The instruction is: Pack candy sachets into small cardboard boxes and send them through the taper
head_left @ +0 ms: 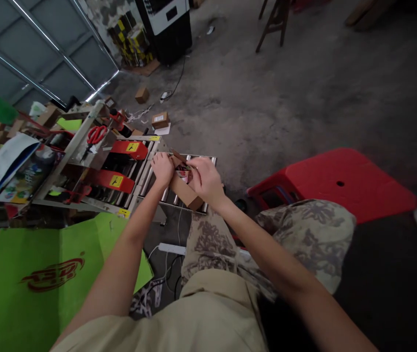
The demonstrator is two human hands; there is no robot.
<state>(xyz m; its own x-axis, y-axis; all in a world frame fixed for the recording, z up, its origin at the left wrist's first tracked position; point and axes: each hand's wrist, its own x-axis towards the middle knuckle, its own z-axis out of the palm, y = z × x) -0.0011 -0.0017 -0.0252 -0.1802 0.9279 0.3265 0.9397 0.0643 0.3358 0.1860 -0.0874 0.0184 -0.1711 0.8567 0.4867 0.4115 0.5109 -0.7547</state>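
A small brown cardboard box (pixel 186 194) with its top open rests at a slant on the metal rollers of a conveyor (pixel 146 169). Something red and white, too small to name, shows inside it. My left hand (pixel 163 168) grips the box at its left end, fingers bent over the edge. Over the opposite side is my right hand (pixel 208 182), its fingers curled together at the opening. Whatever those fingers pinch is hidden.
Left of the box stands a sealing machine with red guides (pixel 122 182) and red-handled scissors (pixel 96 135) on it. A green folded board (pixel 39 274) lies lower left. A red stool (pixel 340 181) is at right. Small boxes (pixel 160 120) and a power strip (pixel 172 248) lie on the floor.
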